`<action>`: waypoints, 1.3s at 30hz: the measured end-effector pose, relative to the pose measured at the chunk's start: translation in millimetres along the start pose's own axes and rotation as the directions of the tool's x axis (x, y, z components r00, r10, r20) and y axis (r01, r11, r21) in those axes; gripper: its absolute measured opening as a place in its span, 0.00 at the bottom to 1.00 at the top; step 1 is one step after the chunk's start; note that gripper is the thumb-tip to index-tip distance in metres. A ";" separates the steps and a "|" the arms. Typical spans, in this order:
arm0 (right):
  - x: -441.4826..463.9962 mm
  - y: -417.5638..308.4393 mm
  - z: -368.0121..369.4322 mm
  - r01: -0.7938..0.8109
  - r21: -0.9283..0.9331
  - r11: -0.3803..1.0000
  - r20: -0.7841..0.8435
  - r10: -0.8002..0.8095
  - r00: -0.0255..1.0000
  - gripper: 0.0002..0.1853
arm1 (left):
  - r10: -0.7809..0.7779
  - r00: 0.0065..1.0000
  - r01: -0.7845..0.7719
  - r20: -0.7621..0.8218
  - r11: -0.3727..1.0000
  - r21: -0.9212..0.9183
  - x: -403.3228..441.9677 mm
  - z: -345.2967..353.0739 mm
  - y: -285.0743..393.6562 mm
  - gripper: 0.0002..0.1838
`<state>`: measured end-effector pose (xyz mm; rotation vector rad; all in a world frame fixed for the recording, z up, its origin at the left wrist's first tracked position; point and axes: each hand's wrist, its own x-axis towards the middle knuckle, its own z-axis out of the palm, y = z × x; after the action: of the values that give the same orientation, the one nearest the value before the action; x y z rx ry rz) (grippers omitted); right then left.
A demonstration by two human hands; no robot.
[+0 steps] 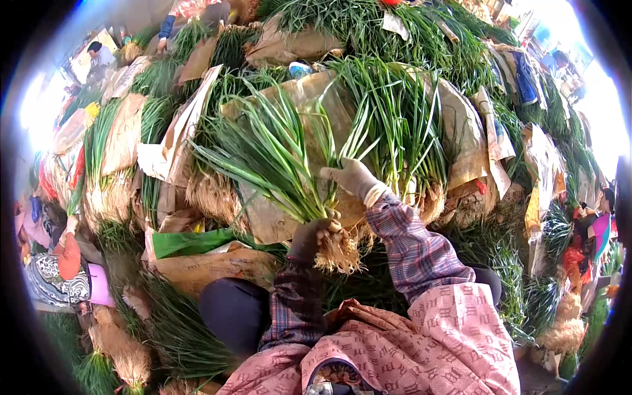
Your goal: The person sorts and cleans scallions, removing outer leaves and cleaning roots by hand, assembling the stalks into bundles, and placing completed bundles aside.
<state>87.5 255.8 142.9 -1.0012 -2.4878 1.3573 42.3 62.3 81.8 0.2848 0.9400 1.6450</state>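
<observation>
My left hand (pixel 315 238), in a dark glove, is closed around the lower stalks of a bunch of green onions (pixel 283 161). Its long flat leaves fan up and to the left. Tan stringy roots (pixel 340 250) hang below that fist. My right hand (pixel 355 180), in a pale glove, is closed on a few green onion stalks (pixel 355 139) at the bunch's right side; its fingertips are partly hidden by leaves. Behind both hands lies a tan sack sheet (pixel 263 210), and another green onion bundle (pixel 401 125) rests on it, roots downward.
Stacked green onion bundles (pixel 434 46) rise ahead, with sacking (pixel 289 43) between them. A folded sack with a green strip (pixel 210 263) lies to the left, above loose leaves (pixel 178 329). Other people sit at the far left (pixel 62 276) and far right (pixel 592 230).
</observation>
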 end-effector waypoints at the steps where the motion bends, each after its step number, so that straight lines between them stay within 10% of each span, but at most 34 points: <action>1: -9.3 -17.5 -0.4 -0.052 -0.112 0.992 -0.059 0.046 0.997 0.32 | -0.017 1.000 0.018 -0.017 0.999 0.040 -2.5 -0.6 -0.9 0.13; 7: -26.6 -37.8 9.6 0.149 -0.409 0.900 -0.338 -0.302 0.891 0.17 | 0.003 0.999 0.006 -0.050 0.981 0.193 8.9 -24.2 -19.9 0.12; 16: -46.2 -34.6 23.0 0.095 -0.438 0.894 -0.502 -0.331 0.799 0.13 | 0.116 0.986 -0.083 -0.116 0.964 0.253 -9.6 18.8 8.5 0.11; 20: -32.4 -20.1 40.3 0.241 -0.019 0.970 -0.459 -0.223 0.860 0.15 | 0.128 0.983 -0.058 -0.132 0.899 0.435 -8.9 16.1 7.4 0.10; 25: 4.6 0.4 27.6 -0.058 -0.453 0.889 -0.328 -0.106 0.939 0.16 | 0.318 0.947 -0.245 -0.037 0.794 0.556 -9.2 15.6 -2.5 0.11; 26: 51.0 69.3 26.1 -0.143 -0.494 0.858 -0.656 -0.259 0.709 0.10 | 0.343 0.939 -0.277 0.021 0.722 0.634 -10.1 14.3 -1.6 0.11; 30: 25.1 10.6 -112.4 -0.144 -0.014 0.989 -0.702 0.093 0.706 0.19 | 0.130 0.977 -0.107 -0.167 0.985 0.139 -31.6 20.0 15.3 0.16; 32: -18.7 16.9 -106.1 0.335 -0.174 0.926 -0.737 -0.348 0.580 0.18 | 0.092 0.991 -0.074 0.096 0.982 -0.175 -14.7 -16.1 7.7 0.13; 35: -101.9 66.9 -45.7 0.191 -0.132 0.973 -0.609 -0.232 0.759 0.17 | 0.175 0.946 -0.027 0.275 0.883 -0.469 -5.8 -18.2 19.9 0.13; 36: -137.7 84.4 -14.6 -0.163 0.004 0.987 -0.440 0.148 0.885 0.17 | 0.211 0.945 -0.084 0.249 0.895 -0.439 -12.0 -13.2 26.5 0.13; 39: -158.9 106.1 12.2 -0.072 0.081 0.994 -0.029 0.074 0.997 0.16 | 0.258 0.893 -0.089 0.369 0.904 -0.418 -3.8 -19.1 25.7 0.13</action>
<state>256.6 189.8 81.8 -1.0976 -2.3759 1.4377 13.2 50.3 88.6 0.4355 0.2523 1.8021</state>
